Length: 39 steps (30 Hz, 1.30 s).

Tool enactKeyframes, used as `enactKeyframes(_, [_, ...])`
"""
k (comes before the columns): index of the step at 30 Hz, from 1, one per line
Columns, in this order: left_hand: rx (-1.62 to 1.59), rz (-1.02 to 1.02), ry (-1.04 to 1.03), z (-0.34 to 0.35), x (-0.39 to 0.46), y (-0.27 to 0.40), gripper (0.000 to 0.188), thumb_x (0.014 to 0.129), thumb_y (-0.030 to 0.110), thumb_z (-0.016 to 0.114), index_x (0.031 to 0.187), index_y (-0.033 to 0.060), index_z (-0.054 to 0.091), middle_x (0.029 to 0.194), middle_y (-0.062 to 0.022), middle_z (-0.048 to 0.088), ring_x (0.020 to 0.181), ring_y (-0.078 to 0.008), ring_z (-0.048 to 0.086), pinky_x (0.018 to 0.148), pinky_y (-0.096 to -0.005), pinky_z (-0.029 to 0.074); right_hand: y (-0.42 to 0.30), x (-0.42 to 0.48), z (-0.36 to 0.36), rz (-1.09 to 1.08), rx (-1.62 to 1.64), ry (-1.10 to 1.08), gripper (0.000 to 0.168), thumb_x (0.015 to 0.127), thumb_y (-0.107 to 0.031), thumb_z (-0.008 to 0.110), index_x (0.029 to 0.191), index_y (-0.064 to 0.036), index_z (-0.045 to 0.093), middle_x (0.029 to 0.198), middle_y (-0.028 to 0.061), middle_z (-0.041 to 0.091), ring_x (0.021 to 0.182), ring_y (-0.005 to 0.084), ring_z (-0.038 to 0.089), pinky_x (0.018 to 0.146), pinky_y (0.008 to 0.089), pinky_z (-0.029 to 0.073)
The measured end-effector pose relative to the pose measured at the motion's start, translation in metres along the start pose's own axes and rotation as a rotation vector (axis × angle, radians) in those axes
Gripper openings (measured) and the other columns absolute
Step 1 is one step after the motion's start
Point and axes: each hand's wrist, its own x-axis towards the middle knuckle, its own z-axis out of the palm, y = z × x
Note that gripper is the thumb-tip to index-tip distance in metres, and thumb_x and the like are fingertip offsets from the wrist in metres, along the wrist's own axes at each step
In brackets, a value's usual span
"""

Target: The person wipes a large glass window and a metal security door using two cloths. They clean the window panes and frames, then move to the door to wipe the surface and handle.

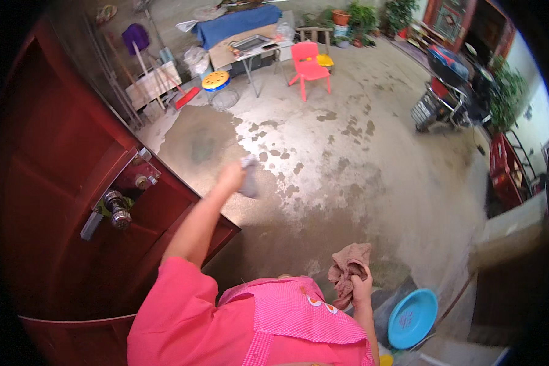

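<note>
My left arm is stretched out past the edge of the dark red door (pixel 100 192), and my left hand (pixel 231 177) grips a greyish cloth (pixel 250 180), blurred by motion. Lower down on the right, my right hand (pixel 362 287) holds a crumpled brownish-pink cloth (pixel 351 261) in front of the pink checked apron (pixel 288 311). A metal door knob (pixel 117 209) and lock plate sit on the door, left of my outstretched arm. Below and right of my right hand lies a light blue plastic basin (pixel 413 319).
Wet patches (pixel 201 137) darken the concrete floor. Further off are a red plastic chair (pixel 309 66), a folding table (pixel 265 48), a yellow-topped stool (pixel 216 81) and a red broom (pixel 186 97). A motor scooter (pixel 455 100) stands at the right, near potted plants (pixel 362 18).
</note>
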Motion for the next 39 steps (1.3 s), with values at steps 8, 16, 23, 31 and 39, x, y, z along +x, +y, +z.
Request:
enactKeyframes(8, [0.749,-0.525,-0.249,-0.049,0.018,-0.096,0.03,0.087,0.027,0.057,0.112,0.0149,0.07,0.119,-0.0051,0.067,0.11,-0.0221,0.062,0.093,-0.0484,0.035,0.003,0.182,0.009,-0.062,-0.315,-0.237,0.048,0.071,0.005,0.049,0.118,0.003,0.057,0.111,0.0101,0.063,0.103,0.0194,0.061,0.091,0.0293,0.047])
enactKeyframes(16, [0.806,-0.65,-0.21,-0.021,0.014,-0.103,0.023,0.086,0.025,0.057,0.101,0.0196,0.073,0.101,0.0014,0.072,0.094,-0.0168,0.067,0.087,-0.0448,0.036,-0.083,0.385,0.036,-0.079,-0.406,-0.522,0.042,0.075,0.002,0.056,0.117,0.0,0.06,0.113,0.0075,0.048,0.103,0.02,0.057,0.089,0.0291,0.046])
enactKeyframes(23, [0.584,-1.003,-0.524,-0.008,0.019,-0.033,0.032,0.091,0.031,0.053,0.116,0.0156,0.068,0.113,-0.0052,0.069,0.113,-0.0212,0.062,0.088,-0.0399,0.048,-0.134,0.548,0.02,0.005,-0.347,-0.409,0.045,0.074,0.003,0.054,0.119,0.004,0.056,0.117,0.0103,0.052,0.107,0.0208,0.058,0.093,0.0308,0.046])
enactKeyframes(31, [-0.273,-0.745,-0.014,0.055,0.225,0.015,0.037,0.089,0.029,0.054,0.11,0.0008,0.066,0.101,-0.025,0.067,0.097,-0.0365,0.065,0.083,-0.0433,0.051,-0.148,0.683,0.114,0.103,-0.282,-0.644,0.045,0.074,0.001,0.057,0.119,0.004,0.056,0.12,0.0108,0.054,0.111,0.0196,0.055,0.094,0.0298,0.045])
enactKeyframes(39, [-1.061,-0.028,-0.241,0.101,0.584,0.208,0.04,0.094,0.032,0.05,0.126,0.009,0.056,0.085,-0.0065,0.067,0.068,-0.0161,0.061,0.059,-0.0335,0.051,-0.222,0.837,0.214,-0.025,-0.411,-0.813,0.045,0.074,0.0,0.059,0.119,-0.002,0.06,0.117,0.0119,0.053,0.11,0.0201,0.054,0.091,0.0278,0.045])
